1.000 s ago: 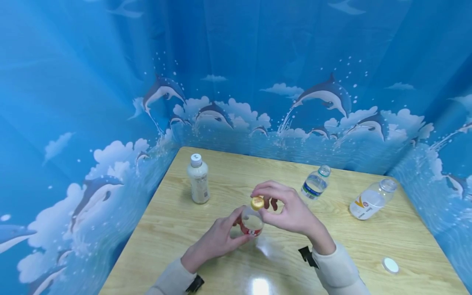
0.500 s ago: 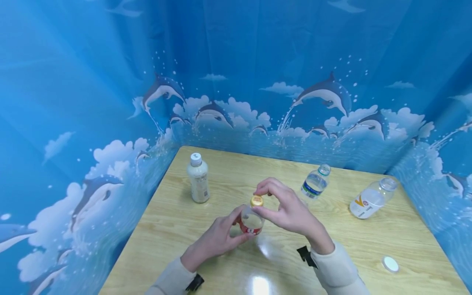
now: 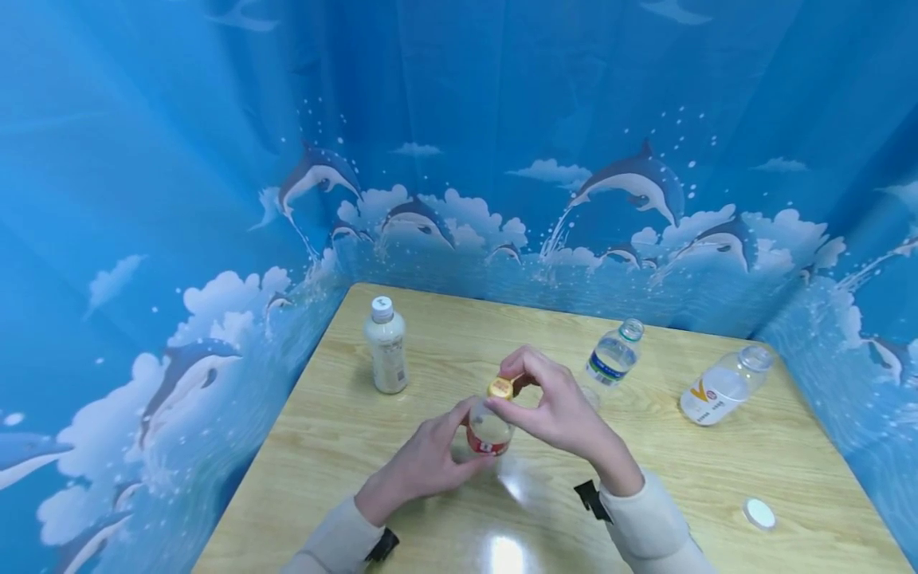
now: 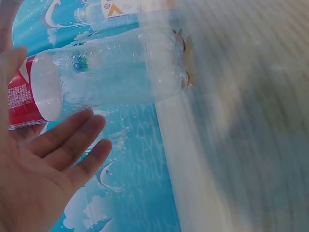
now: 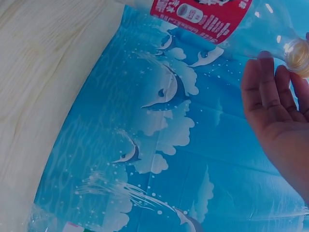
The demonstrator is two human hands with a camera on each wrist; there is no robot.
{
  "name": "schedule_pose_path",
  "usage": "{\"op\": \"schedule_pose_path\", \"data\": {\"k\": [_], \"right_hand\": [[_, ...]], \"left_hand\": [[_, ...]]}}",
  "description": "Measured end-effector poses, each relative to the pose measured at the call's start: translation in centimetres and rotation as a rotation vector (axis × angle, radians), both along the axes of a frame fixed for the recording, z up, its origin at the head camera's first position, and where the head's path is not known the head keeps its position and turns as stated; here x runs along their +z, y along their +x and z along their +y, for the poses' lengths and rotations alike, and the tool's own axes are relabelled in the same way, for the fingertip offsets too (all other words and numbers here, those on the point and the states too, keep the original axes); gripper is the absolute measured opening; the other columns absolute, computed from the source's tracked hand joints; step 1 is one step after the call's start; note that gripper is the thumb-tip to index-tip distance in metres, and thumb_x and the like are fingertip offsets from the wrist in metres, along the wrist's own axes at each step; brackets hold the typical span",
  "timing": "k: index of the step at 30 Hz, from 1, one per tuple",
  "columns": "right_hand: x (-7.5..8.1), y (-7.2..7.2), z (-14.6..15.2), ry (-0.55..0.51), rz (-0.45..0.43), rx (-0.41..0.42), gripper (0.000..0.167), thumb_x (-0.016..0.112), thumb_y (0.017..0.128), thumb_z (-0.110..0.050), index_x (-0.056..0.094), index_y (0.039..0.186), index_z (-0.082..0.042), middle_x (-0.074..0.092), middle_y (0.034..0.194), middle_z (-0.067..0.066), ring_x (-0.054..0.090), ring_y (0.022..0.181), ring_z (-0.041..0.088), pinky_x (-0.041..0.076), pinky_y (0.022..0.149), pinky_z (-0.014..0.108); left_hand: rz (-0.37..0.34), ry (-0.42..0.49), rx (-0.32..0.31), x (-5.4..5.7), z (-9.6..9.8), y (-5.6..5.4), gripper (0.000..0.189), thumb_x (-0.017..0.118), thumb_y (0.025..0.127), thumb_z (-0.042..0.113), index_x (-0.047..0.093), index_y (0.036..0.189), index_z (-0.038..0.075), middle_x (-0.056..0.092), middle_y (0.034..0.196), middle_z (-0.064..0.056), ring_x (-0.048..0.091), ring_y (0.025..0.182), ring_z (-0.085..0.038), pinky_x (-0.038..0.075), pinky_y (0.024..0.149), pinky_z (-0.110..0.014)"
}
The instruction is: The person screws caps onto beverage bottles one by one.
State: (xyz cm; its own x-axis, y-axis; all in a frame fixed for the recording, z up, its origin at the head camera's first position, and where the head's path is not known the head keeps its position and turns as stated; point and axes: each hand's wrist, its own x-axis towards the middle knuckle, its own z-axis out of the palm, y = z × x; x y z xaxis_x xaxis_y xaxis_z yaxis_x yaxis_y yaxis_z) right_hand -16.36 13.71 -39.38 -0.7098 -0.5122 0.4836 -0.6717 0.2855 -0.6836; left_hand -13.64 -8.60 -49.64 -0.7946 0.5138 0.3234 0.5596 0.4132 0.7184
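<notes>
A clear plastic bottle (image 3: 490, 430) with a red label stands upright between my hands, its base at the wooden table in the left wrist view. My left hand (image 3: 429, 458) grips it round the label with thumb and forefinger; the other fingers (image 4: 79, 137) stretch out beside the clear lower wall. At the neck, thumb and forefinger of my right hand (image 3: 559, 406) pinch a yellow screw cap (image 3: 500, 388). The right wrist view catches the cap (image 5: 300, 60) on the mouth, with the fingers beside it.
A full white bottle (image 3: 389, 355) with a white cap stands at the left rear. Toward the right are an uncapped clear bottle (image 3: 614, 356) with a blue-green label and another uncapped bottle (image 3: 720, 391) with a white label. A loose white cap (image 3: 759, 514) lies on the table (image 3: 688, 470).
My right hand's fingers have shifted round the yellow cap, and the wrist has turned slightly. The left hand and the bottle have stayed nearly in place.
</notes>
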Motion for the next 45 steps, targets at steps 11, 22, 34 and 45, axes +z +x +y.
{"op": "schedule_pose_path", "data": {"k": [11,22,34,45], "right_hand": [[0.5,0.1,0.0,0.059,0.008,-0.013,0.025,0.084,0.09,-0.013,0.067,0.109,-0.015,0.071,0.099,-0.005,0.067,0.086,0.007,0.063,0.069,0.032],[1.0,-0.2,1.3,0.083,-0.005,0.112,0.032,0.072,0.099,-0.005,0.072,0.129,-0.015,0.072,0.121,0.0,0.066,0.099,0.01,0.06,0.079,0.03],[0.8,-0.1,0.9,0.139,0.083,0.116,0.023,0.071,0.099,-0.004,0.061,0.118,-0.013,0.063,0.111,-0.001,0.06,0.096,0.009,0.057,0.08,0.027],[-1.2,0.7,-0.7,0.093,0.223,-0.088,0.023,0.075,0.096,-0.011,0.053,0.102,-0.008,0.053,0.094,-0.001,0.049,0.084,0.008,0.049,0.07,0.022]], "left_hand": [[0.175,0.069,0.017,0.4,0.8,-0.6,0.084,0.085,0.091,0.033,0.037,0.158,0.016,0.059,0.138,-0.005,0.064,0.117,-0.016,0.062,0.092,-0.032],[0.076,0.113,-0.024,0.8,1.0,-0.6,0.085,0.084,0.093,0.026,0.033,0.16,0.015,0.062,0.134,-0.011,0.069,0.113,-0.023,0.061,0.083,-0.02],[0.101,0.122,-0.038,0.5,1.1,-0.8,0.085,0.085,0.092,0.024,0.034,0.159,0.017,0.064,0.131,-0.013,0.068,0.108,-0.02,0.061,0.081,-0.021],[0.16,0.135,-0.026,0.5,1.3,-0.7,0.081,0.084,0.092,0.022,0.037,0.157,0.016,0.064,0.129,-0.009,0.068,0.102,-0.021,0.059,0.078,-0.019]]}}
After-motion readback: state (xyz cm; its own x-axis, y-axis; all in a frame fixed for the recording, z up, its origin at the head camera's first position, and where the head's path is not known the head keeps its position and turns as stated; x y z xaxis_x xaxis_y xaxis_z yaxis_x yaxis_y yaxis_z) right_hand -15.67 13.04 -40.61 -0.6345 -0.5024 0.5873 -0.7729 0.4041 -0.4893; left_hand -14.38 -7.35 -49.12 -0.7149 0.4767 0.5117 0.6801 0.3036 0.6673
